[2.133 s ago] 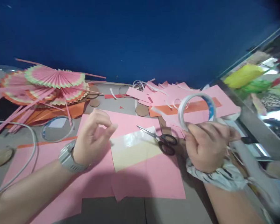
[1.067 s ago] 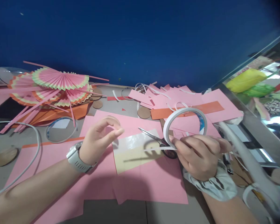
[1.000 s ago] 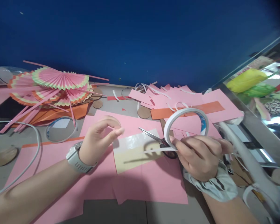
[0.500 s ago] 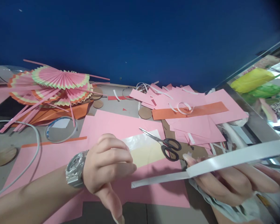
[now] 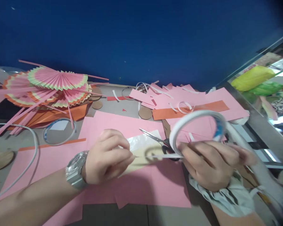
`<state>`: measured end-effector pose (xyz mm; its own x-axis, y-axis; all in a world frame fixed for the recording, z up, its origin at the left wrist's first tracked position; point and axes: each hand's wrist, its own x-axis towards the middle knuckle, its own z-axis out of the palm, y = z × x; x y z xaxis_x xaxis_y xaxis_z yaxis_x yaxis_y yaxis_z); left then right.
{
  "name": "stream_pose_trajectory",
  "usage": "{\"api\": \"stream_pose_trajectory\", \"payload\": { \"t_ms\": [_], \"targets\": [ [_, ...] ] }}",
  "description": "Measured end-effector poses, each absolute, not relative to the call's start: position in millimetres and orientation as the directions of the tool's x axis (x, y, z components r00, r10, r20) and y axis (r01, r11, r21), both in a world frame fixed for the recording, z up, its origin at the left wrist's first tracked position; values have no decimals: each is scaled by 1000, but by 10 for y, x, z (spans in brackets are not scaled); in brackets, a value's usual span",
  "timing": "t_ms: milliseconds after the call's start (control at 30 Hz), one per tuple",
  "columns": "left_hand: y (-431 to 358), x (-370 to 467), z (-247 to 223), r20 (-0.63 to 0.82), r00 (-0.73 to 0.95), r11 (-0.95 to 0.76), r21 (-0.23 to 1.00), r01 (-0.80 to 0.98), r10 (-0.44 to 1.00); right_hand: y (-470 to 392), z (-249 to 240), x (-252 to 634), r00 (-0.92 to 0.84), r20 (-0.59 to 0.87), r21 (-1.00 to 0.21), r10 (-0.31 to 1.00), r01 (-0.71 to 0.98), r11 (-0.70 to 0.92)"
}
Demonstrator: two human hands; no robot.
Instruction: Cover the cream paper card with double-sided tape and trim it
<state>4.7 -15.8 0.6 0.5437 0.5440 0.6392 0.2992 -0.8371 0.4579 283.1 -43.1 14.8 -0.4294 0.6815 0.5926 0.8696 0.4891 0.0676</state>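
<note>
My right hand grips a roll of white tape that stands on edge, its ring facing me. A narrow tape strip runs left from the roll to my left hand, whose fingers pinch the free end. Below the hands lie pink paper sheets. On them rests a pale yellow piece with a glossy clear strip along its far side. Scissors with black handles lie just behind the strip, their handles partly hidden by the roll.
Folded paper fans with pink sticks are piled at the back left. An empty tape ring and a white cable lie at left. Pink sheets, an orange strip and curled scraps are heaped at right. Behind stands a blue wall.
The tape roll has turned so its ring faces me, and has moved left with my right hand. My left hand has closed on the strip's free end.
</note>
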Motion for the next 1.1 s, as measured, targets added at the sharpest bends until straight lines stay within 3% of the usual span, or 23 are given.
{"api": "stream_pose_trajectory", "payload": {
  "t_ms": [100,233,367,667,767,900,1000,1100],
  "targets": [
    [-122,113,-30,511,487,-696,621,361,709,-388,119,2787,-520,600,219,608,838,500],
    [-96,145,-65,303,477,-517,746,420,825,-324,114,2712,-466,473,170,748,881,441],
    [-82,142,-71,204,460,-438,756,487,864,-300,108,2659,-424,355,149,833,905,398],
    [-74,166,-85,161,482,-427,745,513,861,-255,57,2718,-466,130,66,875,885,461],
    [-91,170,-54,182,521,-456,759,465,834,-285,74,2690,-427,209,-8,880,899,438],
    [-124,179,6,230,528,-480,779,403,817,-361,94,2452,-364,364,-280,858,835,473],
    [-139,191,50,251,519,-492,774,400,817,-379,108,2225,-344,273,-445,898,783,435],
    [-134,197,79,259,508,-500,755,425,822,-345,118,2082,-312,153,-532,938,774,344]
  ]
}}
